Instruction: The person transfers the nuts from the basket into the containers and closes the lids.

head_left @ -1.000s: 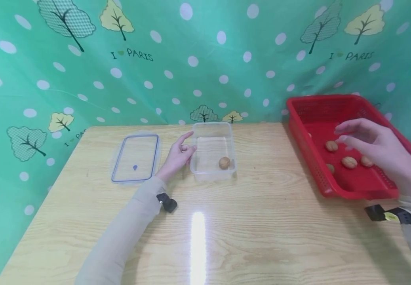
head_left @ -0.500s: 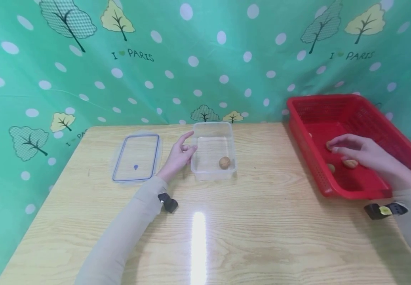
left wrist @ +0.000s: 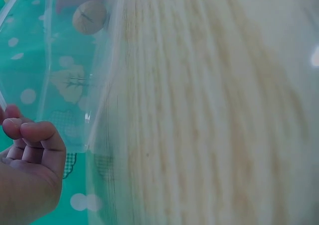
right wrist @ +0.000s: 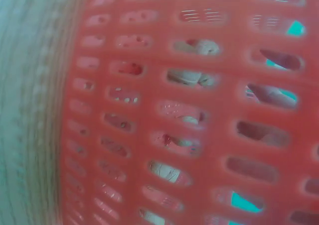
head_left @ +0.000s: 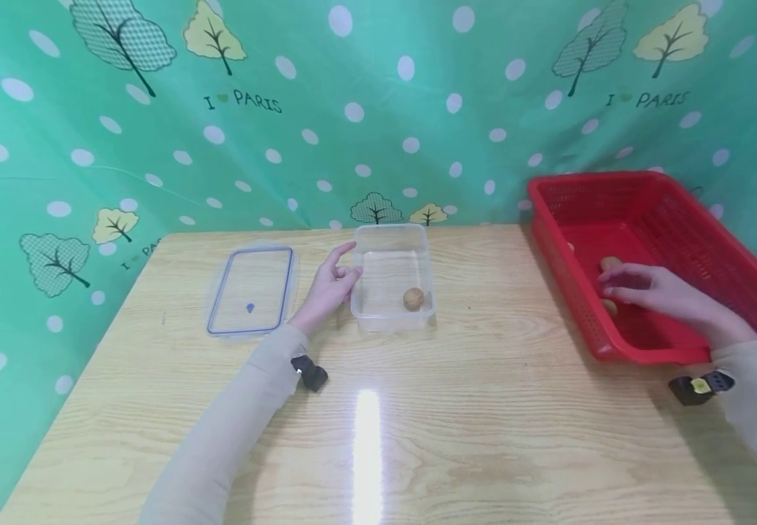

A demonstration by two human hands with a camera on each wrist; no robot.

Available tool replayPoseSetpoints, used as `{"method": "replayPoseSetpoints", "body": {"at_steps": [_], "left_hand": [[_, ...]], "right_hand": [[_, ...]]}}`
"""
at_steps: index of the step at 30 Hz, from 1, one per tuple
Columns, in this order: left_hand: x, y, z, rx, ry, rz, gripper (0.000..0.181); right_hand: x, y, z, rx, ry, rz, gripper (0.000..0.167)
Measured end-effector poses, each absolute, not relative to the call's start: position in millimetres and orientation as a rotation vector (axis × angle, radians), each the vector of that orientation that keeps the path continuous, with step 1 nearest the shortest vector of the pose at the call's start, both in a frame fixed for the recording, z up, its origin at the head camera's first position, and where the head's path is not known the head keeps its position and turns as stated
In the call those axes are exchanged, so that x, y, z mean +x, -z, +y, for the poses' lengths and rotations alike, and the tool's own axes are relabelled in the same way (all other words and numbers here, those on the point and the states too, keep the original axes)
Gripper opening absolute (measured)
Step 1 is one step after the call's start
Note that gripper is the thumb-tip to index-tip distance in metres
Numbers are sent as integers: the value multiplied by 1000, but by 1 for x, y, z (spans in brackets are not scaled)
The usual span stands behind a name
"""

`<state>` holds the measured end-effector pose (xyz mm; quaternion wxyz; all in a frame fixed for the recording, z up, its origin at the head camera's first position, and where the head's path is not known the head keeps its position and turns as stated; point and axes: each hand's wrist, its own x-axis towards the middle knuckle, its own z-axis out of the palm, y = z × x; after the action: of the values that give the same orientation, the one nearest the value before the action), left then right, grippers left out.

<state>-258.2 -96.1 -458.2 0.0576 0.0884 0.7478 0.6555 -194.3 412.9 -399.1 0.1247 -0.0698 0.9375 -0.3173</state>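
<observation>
A clear plastic food container (head_left: pixel 391 321) stands mid-table with one walnut (head_left: pixel 413 299) inside. At its left side my left hand (head_left: pixel 327 288) holds the rim, index finger stretched along it and thumb at the edge. In the left wrist view the other fingers (left wrist: pixel 42 135) curl beside the clear wall. My right hand (head_left: pixel 661 295) is down inside the red basket (head_left: pixel 604 343), fingers bent, close to a walnut (head_left: pixel 610 263) and another walnut (head_left: pixel 610 307). What lies under its palm and fingertips is hidden. The basket's slotted wall fills the right wrist view.
A clear lid (head_left: pixel 250 292) with a blue seal lies left of the container. The wooden table (head_left: pixel 457 437) meets a green patterned cloth (head_left: pixel 326 146) at the back. The basket's raised rim surrounds my right hand.
My right hand has lowered into the basket and shifted left and toward me, covering walnuts seen earlier. My left hand, the container and the lid stay put.
</observation>
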Motion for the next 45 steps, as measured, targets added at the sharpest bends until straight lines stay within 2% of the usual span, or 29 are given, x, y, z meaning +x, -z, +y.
{"method": "replayPoseSetpoints", "body": {"at_steps": [6,11,18,22,29,36,45], "left_hand": [[-257,456,-97,250,-1997,2218,57],[-246,436,-94,254,-1968,2232,57],[-258,457,-97,266,-1979,2243,57],[-258,459,-96,274,-1981,2264,56],[-256,459,-95,259,-2010,2270,55],[-256,457,-96,264,-1994,2246,56],[-242,432,-93,255,-1964,2235,56]], "right_hand": [[-196,406,412,-266,829,2709,45],[-196,407,410,-282,771,2700,50],[-203,412,409,-331,754,2725,43],[-208,411,409,-283,708,2706,49],[-212,412,405,-303,682,2734,41],[-212,412,407,-305,792,2768,42],[-210,407,408,-263,880,2782,47]]}}
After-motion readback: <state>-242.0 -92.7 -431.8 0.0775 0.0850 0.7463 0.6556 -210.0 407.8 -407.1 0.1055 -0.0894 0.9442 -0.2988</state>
